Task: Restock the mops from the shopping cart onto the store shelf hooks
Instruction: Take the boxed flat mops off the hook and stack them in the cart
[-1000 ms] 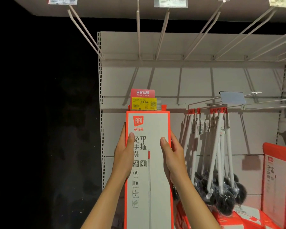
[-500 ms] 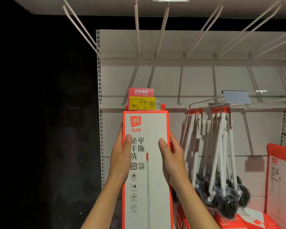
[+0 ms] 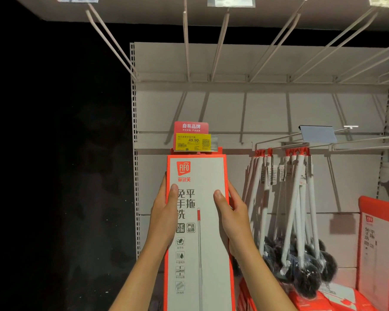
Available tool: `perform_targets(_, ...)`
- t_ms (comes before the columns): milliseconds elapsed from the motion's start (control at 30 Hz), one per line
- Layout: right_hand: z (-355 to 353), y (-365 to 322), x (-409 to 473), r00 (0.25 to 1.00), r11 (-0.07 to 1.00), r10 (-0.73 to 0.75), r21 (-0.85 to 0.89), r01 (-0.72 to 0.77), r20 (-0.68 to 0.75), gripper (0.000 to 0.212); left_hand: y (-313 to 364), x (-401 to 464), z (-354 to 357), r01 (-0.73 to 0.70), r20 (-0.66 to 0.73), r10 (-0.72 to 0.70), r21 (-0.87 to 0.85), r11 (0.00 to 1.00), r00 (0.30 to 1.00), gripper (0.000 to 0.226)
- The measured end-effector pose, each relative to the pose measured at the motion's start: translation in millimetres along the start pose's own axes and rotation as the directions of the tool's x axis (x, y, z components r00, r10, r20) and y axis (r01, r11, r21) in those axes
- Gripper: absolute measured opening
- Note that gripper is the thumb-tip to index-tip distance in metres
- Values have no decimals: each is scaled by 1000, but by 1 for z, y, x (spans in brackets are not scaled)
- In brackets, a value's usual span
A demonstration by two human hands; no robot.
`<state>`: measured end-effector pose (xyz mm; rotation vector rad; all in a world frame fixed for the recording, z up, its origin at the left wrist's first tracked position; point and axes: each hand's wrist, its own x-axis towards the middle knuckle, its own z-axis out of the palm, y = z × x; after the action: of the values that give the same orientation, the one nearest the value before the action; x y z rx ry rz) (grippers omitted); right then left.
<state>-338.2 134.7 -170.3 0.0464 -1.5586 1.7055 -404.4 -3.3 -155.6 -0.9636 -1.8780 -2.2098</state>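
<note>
A tall white mop box with an orange border (image 3: 202,176) stands upright in front of the shelf's back panel. My left hand (image 3: 164,212) grips its left edge, thumb on the front face. My right hand (image 3: 233,214) grips the right edge the same way. The box top sits just below a yellow price tag (image 3: 193,142) with a red header, at the level of the lower hook rail. Whether the box hangs on a hook cannot be told; the hook there is hidden behind the tag and box.
Bare white hooks (image 3: 186,41) jut out overhead. White-handled brushes with dark heads (image 3: 296,221) hang to the right. Another orange mop box (image 3: 375,248) stands at far right, more orange boxes (image 3: 319,299) lie below. Left of the shelf upright (image 3: 134,153) is darkness.
The box and both hands sit slightly lower against the price tag than a second ago; the grip is the same.
</note>
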Motion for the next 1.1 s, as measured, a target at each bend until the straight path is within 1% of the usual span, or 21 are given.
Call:
perform_targets(67,1,0,-2,1000,999,28,25,-28,-1,46,-3,1,-1,17,5,-17,-2,1000,1000,44)
perform_targets(400,8,-2,1,999,999,42,11,-42,-10,42,-11,16,-6,25,22,-26,31,999,999,41)
perform_targets(667,14,-2,18,997,997,74,-24,-74,-1,43,-9,30,-7,48,36,-49,15,999,998,39)
perform_targets(767,12,3,19,998,998,65,-26,-65,-9,42,-16,31,-9,51,80,-52,4,999,995,43)
perform_targets(900,9,11,26,996,996,86,-22,-86,-19,44,-33,25,-12,84,132,-79,-36,996,988,58)
perform_targets(1033,9,18,35,996,996,86,-32,-86,-13,43,-52,20,-13,116,133,-109,-48,992,985,47)
perform_targets(1100,8,22,40,996,995,93,-37,-93,-8,43,-55,24,-13,114,115,-107,-57,992,988,46)
